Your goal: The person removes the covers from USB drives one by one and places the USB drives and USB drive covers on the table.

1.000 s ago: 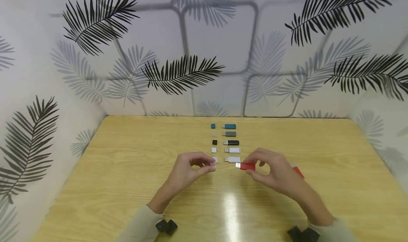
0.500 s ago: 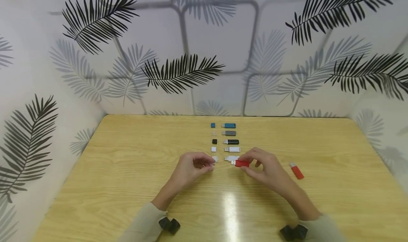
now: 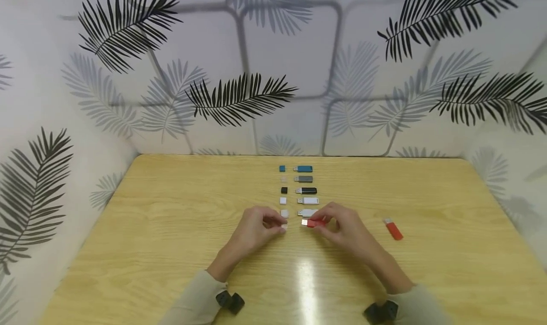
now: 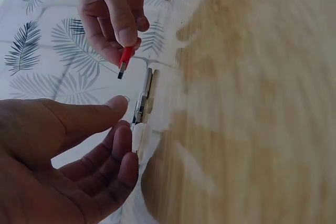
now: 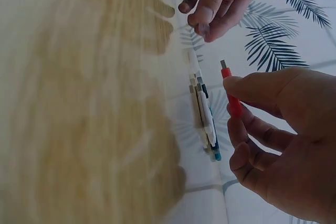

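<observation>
In the head view my right hand [image 3: 346, 227] pinches a red USB stick [image 3: 314, 224] by its body, the bare metal plug pointing left. It is just in front of the nearest white USB stick [image 3: 304, 213], whose right end is partly covered by the fingers. My left hand [image 3: 254, 230] pinches a small translucent cap [image 5: 203, 29] between thumb and finger, largely hidden in its own wrist view. A gap separates cap and plug. Beside the left fingertips lies a white cap [image 3: 284, 213].
Behind the hands runs a column of uncapped sticks: white [image 3: 308, 201], black [image 3: 306, 190], grey [image 3: 303, 179] and blue [image 3: 303, 169]. Their caps line up to the left, including a black cap [image 3: 284, 190]. Another red USB stick [image 3: 393, 229] lies farther right on the wooden table [image 3: 171, 187].
My right hand has moved left with the red USB stick, bringing it in front of the nearest white stick and uncovering the other red one. My left hand has stayed nearly in place.
</observation>
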`<action>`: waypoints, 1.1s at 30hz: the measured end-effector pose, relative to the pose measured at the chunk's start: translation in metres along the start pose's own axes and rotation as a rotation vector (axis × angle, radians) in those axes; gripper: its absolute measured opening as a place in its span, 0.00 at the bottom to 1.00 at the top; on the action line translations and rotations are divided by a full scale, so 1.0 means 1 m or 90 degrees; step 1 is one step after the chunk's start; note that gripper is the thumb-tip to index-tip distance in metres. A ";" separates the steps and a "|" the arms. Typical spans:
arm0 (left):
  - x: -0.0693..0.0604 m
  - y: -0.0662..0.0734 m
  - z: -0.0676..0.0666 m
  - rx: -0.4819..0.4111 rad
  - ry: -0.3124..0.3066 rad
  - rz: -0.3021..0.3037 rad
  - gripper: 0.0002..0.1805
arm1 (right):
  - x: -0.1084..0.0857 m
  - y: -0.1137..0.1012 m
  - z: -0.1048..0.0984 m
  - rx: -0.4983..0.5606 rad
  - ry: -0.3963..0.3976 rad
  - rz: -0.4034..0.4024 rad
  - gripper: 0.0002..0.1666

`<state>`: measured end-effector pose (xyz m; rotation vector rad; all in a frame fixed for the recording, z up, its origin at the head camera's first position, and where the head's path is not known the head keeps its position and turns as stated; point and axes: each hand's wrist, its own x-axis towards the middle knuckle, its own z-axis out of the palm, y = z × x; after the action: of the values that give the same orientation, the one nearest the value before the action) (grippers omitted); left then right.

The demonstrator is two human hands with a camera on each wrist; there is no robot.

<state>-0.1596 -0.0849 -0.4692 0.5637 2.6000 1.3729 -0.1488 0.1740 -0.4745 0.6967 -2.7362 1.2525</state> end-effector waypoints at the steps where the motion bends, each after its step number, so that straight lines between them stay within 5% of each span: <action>1: 0.000 0.000 0.000 0.009 0.000 -0.002 0.05 | 0.000 0.000 0.002 0.003 -0.003 0.002 0.11; 14: 0.007 -0.001 0.009 0.043 -0.005 -0.016 0.04 | 0.000 0.002 0.008 -0.003 -0.064 0.041 0.10; 33: 0.007 -0.001 0.010 0.069 0.011 -0.028 0.03 | 0.001 -0.004 0.011 -0.047 -0.063 0.063 0.12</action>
<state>-0.1638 -0.0752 -0.4752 0.5082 2.6970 1.2356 -0.1461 0.1634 -0.4786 0.6408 -2.9130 1.1581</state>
